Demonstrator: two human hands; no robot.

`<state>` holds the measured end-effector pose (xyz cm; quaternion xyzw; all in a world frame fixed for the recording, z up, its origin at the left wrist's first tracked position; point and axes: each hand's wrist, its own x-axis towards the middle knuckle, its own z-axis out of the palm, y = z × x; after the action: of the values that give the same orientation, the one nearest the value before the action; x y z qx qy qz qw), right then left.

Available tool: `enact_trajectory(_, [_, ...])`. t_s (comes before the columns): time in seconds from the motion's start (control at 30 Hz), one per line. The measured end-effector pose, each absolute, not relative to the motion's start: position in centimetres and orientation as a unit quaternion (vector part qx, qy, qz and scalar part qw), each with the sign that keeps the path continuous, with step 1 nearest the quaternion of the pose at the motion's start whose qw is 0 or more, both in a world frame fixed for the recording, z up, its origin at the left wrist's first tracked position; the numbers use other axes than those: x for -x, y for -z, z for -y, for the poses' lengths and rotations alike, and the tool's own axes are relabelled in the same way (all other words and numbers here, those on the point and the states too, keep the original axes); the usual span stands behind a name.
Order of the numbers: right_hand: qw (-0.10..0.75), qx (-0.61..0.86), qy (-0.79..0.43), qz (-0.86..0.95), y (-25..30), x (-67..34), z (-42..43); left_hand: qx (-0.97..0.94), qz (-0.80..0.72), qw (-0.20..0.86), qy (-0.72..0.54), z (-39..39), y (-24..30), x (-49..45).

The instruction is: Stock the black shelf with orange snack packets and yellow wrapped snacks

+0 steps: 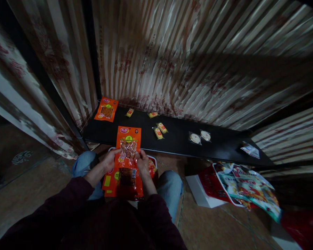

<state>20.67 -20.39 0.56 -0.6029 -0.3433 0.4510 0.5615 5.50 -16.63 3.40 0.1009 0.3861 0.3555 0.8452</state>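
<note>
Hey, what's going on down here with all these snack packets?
A person holds one orange snack packet up with both hands, the left hand on its left edge and the right hand on its right. Under it, between the knees, lies a pile of orange packets. Ahead, a low black shelf carries another orange packet, small yellow-wrapped snacks and two round clear-wrapped cakes. A bag of colourful packets lies on the floor to the right.

left hand (110, 159) and right hand (143, 163) close together above the knees (83, 162), fingers (117, 150) pinched, forearms (96, 175) angled inward
</note>
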Motion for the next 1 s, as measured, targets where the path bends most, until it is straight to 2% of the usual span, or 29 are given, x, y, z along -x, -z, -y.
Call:
enact_trajectory(0.33, [0.546, 0.648, -0.379, 0.373, -0.4, -20.6, 19.7, -0.071, -0.331, 0.878, -0.338, 16.1, -2.6, -4.5])
enact_trajectory(0.53, [0.571, 0.661, -0.337, 0.351, -0.5, -20.0, 19.5, -0.077, -0.333, 0.876, -0.341, 15.8, -2.9, -3.8])
enact_trajectory(0.8, [0.574, 0.642, -0.372, 0.345, -0.7, -19.6, 19.3, -0.059, -0.319, 0.893, -0.313, 15.3, -2.6, -3.6])
enact_trajectory(1.0, [0.568, 0.600, -0.442, 0.348, -1.0, -19.4, 19.6, -0.088, -0.318, 0.892, -0.310, 14.4, -1.3, -3.5])
